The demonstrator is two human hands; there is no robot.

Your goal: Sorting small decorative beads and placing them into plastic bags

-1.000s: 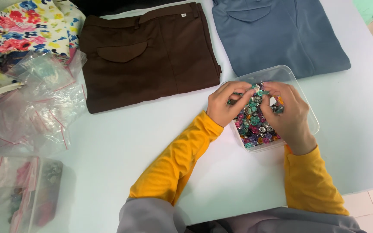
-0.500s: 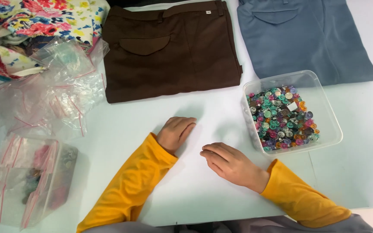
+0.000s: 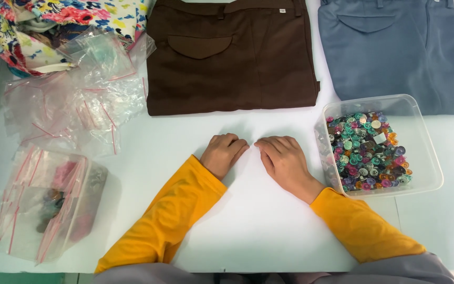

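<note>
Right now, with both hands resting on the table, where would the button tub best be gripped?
Probably by the near left rim of the tub, coming from the left with the right hand, which lies closest. The rim flares outward, giving fingers a lip, and the buttons sit low, leaving the wall bare.

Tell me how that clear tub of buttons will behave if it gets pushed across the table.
The tub would probably slide easily, since the table looks smooth. Its thin clear walls may flex under a push. The loose buttons heaped on one side would likely shift and rattle, and a sharp shove might spill some.
</note>
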